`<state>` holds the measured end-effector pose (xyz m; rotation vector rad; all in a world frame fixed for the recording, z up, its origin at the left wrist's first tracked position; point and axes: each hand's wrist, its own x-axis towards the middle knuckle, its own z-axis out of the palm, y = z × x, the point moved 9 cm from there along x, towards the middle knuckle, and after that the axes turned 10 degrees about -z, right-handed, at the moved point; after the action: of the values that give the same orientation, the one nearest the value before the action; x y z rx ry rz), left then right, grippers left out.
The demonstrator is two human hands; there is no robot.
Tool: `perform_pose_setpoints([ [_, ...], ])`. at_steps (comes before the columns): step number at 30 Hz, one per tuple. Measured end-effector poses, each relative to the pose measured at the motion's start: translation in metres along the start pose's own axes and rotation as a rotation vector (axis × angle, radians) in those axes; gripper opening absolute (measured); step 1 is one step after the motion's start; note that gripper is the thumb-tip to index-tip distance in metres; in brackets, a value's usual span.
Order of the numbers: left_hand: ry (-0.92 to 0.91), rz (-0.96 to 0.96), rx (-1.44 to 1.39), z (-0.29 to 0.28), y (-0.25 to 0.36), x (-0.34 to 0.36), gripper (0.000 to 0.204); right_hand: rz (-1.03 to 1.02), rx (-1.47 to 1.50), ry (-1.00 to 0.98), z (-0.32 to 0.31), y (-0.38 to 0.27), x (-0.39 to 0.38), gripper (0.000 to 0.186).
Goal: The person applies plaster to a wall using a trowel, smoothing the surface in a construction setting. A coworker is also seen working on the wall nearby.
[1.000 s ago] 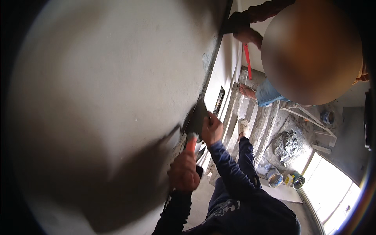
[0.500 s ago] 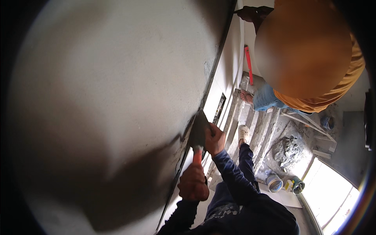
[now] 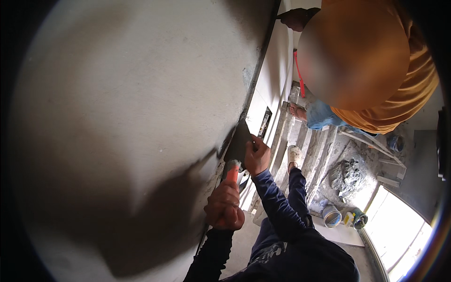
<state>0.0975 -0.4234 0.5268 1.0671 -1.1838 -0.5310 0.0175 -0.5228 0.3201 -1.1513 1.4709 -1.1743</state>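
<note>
My left hand (image 3: 224, 206) is wrapped round the red-orange handle of a trowel (image 3: 232, 172). Its dark, pointed blade lies along the narrow ledge at the edge of the large grey plastered wall (image 3: 155, 89), tip pointing away from me. Grey mortar clings where handle and blade meet. At the blade's right edge, my right hand (image 3: 257, 157) is closed in a pinch; I cannot make out whether it grips the blade or a separate dark piece. Both hands cast a broad shadow over the wall.
A co-worker in an orange shirt (image 3: 408, 84) stands ahead right, a hand at the ledge, near a red level (image 3: 299, 75). Wooden planks (image 3: 305, 162) run below. Right of them are a mortar heap (image 3: 346, 176), buckets (image 3: 331, 217) and a bright opening (image 3: 394, 230).
My left hand and the trowel handle have shifted slightly up and left. My right hand stays nearly in place. The co-worker has moved a little left in view.
</note>
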Motion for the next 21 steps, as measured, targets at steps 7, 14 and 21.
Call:
perform_pose_setpoints([
  [7,-0.007,-0.029,-0.039,0.009,-0.008,0.01,0.025,0.027,-0.052,0.031,-0.003,-0.002,0.021,0.03],
  [14,-0.007,0.007,0.006,0.003,-0.002,0.003,0.022,0.055,-0.057,-0.025,0.0,-0.002,0.01,0.03],
  [21,-0.058,0.01,0.033,0.019,-0.004,0.023,0.026,-0.061,-0.013,0.019,-0.008,0.001,0.012,0.031],
])
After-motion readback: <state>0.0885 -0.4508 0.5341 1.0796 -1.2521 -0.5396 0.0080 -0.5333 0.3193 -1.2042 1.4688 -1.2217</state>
